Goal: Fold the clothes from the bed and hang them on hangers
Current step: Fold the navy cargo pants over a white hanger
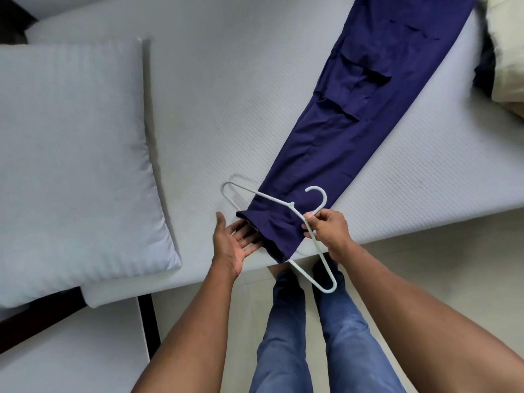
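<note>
Our right hand pinches the white hanger while our open left hand touches the near hem of the folded navy trousers on the bed; threading looks barely begun, with hanging left to do.

A large white pillow with a faint striped weave fills the left side. Its near right corner juts out over an edge. Below that corner, a dark frame rail runs toward the viewer, bordering a lower white padded surface on the pillow's near side. Pale floor tiles spread to the pillow's lower right. Far to its right, at the upper edge, sits a cream cushion, partly cut off.
</note>
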A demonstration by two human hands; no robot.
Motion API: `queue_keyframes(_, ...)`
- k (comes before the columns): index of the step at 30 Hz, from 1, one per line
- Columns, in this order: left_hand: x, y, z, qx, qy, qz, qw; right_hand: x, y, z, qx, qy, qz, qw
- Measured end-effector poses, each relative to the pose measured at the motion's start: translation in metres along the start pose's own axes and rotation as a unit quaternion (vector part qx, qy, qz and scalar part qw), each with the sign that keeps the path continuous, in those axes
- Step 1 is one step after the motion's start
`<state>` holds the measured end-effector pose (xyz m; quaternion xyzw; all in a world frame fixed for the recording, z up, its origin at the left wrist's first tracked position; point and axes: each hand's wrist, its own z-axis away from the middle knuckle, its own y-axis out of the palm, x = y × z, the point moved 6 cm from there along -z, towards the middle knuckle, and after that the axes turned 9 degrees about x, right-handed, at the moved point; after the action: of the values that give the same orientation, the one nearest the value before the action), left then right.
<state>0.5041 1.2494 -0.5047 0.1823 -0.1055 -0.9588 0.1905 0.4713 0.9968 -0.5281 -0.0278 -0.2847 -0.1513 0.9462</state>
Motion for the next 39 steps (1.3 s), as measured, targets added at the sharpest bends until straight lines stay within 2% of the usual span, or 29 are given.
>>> queue_keyframes(2,-0.004,-0.010,0.005,-0.095,0.016,-0.113,0.989,0.006,-0.005,0.000,-0.033,-0.016,0.024,0.999)
queue_keyframes(4,-0.008,-0.008,0.009,-0.128,0.034,-0.162,0.978,0.011,-0.008,0.001,-0.039,-0.025,0.051,0.998)
queue_keyframes(8,-0.002,0.010,0.008,-0.103,-0.002,-0.173,0.979,0.024,-0.009,0.003,0.006,-0.046,0.118,0.992)
queue_keyframes(13,0.010,0.027,0.002,-0.068,0.001,-0.039,0.997,0.037,-0.012,0.004,0.038,-0.043,0.155,0.986)
queue_keyframes(17,0.005,0.042,0.008,0.034,-0.008,0.004,0.999,0.064,-0.025,-0.002,-0.016,-0.080,0.184,0.979)
queue_keyframes(20,-0.009,0.047,0.014,0.055,-0.002,-0.008,0.998,0.093,-0.039,-0.008,-0.053,-0.107,0.143,0.982)
queue_keyframes(23,-0.018,0.045,0.011,0.047,-0.002,-0.022,0.999,0.119,-0.058,-0.016,-0.096,-0.142,0.132,0.976)
queue_keyframes(27,-0.014,0.024,-0.003,-0.031,-0.019,-0.079,0.996,0.146,-0.080,-0.020,-0.146,-0.162,0.141,0.966)
queue_keyframes(30,-0.016,0.010,-0.013,-0.086,-0.010,-0.190,0.978,0.152,-0.085,-0.019,-0.139,-0.145,0.189,0.961)
queue_keyframes(33,-0.031,0.008,-0.018,-0.157,0.026,-0.230,0.960,0.150,-0.083,-0.018,-0.127,-0.134,0.207,0.961)
queue_keyframes(35,-0.047,0.016,-0.019,-0.188,0.049,-0.331,0.923,0.148,-0.082,-0.020,-0.119,-0.136,0.212,0.960)
queue_keyframes(37,-0.058,0.030,-0.020,-0.174,0.041,-0.468,0.866,0.145,-0.082,-0.023,-0.108,-0.132,0.224,0.959)
queue_keyframes(39,-0.061,0.044,-0.020,-0.144,0.015,-0.559,0.816,0.144,-0.083,-0.026,-0.095,-0.125,0.224,0.962)
